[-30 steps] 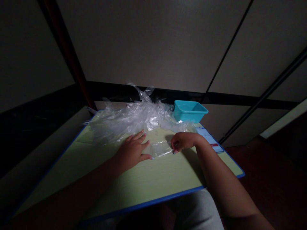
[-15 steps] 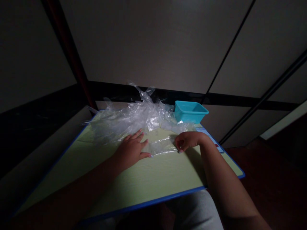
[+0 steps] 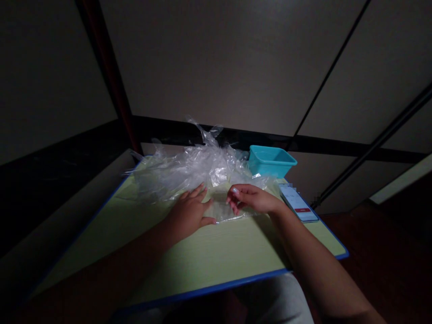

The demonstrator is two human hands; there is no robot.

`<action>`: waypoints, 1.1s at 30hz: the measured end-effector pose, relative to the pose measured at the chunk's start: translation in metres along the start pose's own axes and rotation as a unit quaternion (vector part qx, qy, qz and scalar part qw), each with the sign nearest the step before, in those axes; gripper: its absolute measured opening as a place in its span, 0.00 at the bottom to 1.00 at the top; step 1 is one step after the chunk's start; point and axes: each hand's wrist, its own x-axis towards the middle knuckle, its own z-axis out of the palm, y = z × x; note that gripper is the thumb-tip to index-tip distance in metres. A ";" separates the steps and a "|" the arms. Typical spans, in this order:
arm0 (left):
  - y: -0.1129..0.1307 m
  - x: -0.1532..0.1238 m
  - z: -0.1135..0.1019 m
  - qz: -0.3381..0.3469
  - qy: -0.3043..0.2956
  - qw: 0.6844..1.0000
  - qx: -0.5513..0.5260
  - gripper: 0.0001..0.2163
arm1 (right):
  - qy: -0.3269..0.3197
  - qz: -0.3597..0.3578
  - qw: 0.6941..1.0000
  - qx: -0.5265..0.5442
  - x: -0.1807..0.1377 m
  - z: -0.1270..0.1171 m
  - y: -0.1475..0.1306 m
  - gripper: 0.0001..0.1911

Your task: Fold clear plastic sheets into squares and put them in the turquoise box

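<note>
A thin, clear plastic glove [image 3: 222,212] lies flattened on the pale green table top. My left hand [image 3: 189,210] rests palm down with fingers spread, its thumb and fingertips at the glove's left end. Over the glove's right part is my right hand [image 3: 248,198], fingers loosely curled and thumb apart from them; I see nothing held between them. Just behind both hands spreads a crumpled heap of clear disposable gloves [image 3: 189,168], some finger shapes sticking up at its top. The glove's right end is partly hidden under my right hand.
A turquoise plastic basket [image 3: 272,168] stands at the table's back right. A phone [image 3: 299,202] with a lit screen lies near the right edge. The table [image 3: 202,265] has a blue rim, and a panelled wall [image 3: 216,63] rises behind it.
My right hand has moved left from the glove's right end, and its pinched fingers have loosened. The phone is now uncovered. My left hand stays nearly in place; the view has shifted slightly.
</note>
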 end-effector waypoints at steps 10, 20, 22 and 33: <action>0.004 -0.001 0.002 0.004 0.016 1.000 -0.020 0.23 | -0.091 0.001 0.977 0.194 0.023 0.028 0.021 0.23; 0.000 0.001 0.001 0.004 0.003 0.999 -0.034 0.22 | -0.126 0.033 0.979 0.156 0.027 0.025 0.028 0.29; -0.001 0.001 0.003 0.003 0.002 0.999 -0.033 0.22 | -0.134 0.038 0.978 0.155 0.026 0.023 0.028 0.29; -0.002 0.001 0.003 -0.001 -0.007 1.000 -0.013 0.30 | -0.151 0.103 0.975 0.129 0.009 -0.004 0.023 0.28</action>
